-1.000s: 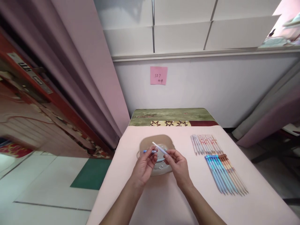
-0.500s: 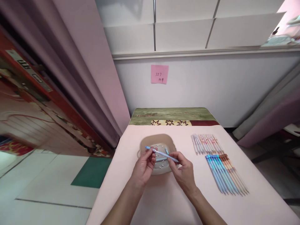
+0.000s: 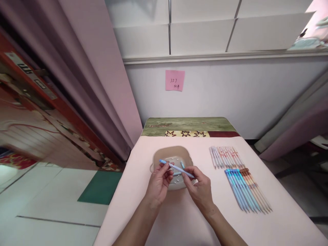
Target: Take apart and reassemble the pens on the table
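Observation:
A light blue pen (image 3: 176,168) with a brighter blue end is held between both hands, slanting down to the right over a beige basin (image 3: 172,150). Near its bright blue end, my left hand (image 3: 159,181) pinches it with thumb and fingers. My right hand (image 3: 198,184) grips the lower right part of the same pen. Inside the basin lie a few blue pen parts (image 3: 182,165) and several small pale pieces, partly hidden by the hands and the pen.
Right of the basin, a row of pale, red-patterned pens (image 3: 227,157) lies on the pink tabletop (image 3: 187,218). Closer to me is a row of blue and brown-topped pens (image 3: 246,189). A pink note (image 3: 175,80) sticks to the wall behind.
Both hands stay on the pen above the basin. The left fingers have shifted slightly along it, and their lower fingers curl in more.

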Demonstrator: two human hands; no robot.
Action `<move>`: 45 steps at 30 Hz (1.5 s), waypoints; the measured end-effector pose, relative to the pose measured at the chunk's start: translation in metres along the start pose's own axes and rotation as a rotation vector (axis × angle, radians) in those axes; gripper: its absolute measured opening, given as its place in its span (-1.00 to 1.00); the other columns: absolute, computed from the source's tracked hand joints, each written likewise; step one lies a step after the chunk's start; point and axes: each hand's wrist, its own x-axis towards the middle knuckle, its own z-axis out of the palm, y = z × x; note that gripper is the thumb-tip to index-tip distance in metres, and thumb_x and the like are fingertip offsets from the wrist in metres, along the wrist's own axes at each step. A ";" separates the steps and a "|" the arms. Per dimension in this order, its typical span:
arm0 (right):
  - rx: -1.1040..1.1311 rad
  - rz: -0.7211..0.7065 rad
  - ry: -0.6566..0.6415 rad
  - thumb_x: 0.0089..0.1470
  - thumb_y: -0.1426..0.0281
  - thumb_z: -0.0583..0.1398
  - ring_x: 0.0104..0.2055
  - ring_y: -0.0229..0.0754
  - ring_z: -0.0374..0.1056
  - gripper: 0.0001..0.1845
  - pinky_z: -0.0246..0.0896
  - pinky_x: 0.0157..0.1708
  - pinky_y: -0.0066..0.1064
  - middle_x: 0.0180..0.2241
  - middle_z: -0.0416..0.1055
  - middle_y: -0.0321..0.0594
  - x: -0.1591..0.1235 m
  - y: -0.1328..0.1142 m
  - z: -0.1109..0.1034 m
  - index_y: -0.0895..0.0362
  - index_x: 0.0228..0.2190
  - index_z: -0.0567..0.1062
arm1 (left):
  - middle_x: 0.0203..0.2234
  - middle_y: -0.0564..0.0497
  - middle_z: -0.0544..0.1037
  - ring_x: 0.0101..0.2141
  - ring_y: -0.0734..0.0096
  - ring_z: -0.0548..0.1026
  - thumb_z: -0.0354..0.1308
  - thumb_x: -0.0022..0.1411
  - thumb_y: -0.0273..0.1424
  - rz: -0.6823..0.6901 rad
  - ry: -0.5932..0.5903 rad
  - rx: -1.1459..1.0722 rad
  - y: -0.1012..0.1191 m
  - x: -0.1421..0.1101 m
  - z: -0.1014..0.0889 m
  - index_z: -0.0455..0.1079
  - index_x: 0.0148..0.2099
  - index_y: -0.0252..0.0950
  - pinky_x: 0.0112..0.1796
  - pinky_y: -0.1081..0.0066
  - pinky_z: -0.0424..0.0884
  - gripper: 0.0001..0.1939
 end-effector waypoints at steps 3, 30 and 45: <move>-0.015 -0.029 0.024 0.09 0.33 0.18 -0.45 -0.26 0.41 -0.87 0.35 -0.41 -0.49 -0.42 0.50 -0.26 -0.001 0.000 0.000 0.10 -0.30 0.47 | -0.38 -0.07 0.59 -0.57 0.59 0.48 0.21 0.14 -0.55 0.013 0.019 0.018 -0.002 -0.002 0.000 0.43 -0.29 -0.40 -0.60 0.63 0.44 -0.95; -0.011 -0.069 0.090 0.09 0.33 0.21 -0.43 -0.23 0.45 -0.86 0.39 -0.39 -0.45 -0.38 0.53 -0.22 -0.006 -0.002 0.000 0.09 -0.28 0.50 | -0.32 -0.16 0.62 -0.36 0.32 0.60 0.25 0.09 -0.53 0.035 0.005 0.086 -0.005 -0.008 0.006 0.42 -0.27 -0.38 -0.47 0.49 0.55 -0.89; 0.036 0.231 -0.096 0.18 0.11 0.08 -0.68 -0.33 0.28 -0.52 0.12 -0.63 -0.57 -0.70 0.37 -0.30 -0.002 -0.004 -0.002 0.12 -0.62 0.47 | -0.38 -0.06 0.58 -0.29 0.32 0.58 0.36 -0.01 -0.42 0.131 -0.106 0.038 -0.015 -0.013 0.013 0.39 -0.26 -0.34 -0.29 0.47 0.55 -0.74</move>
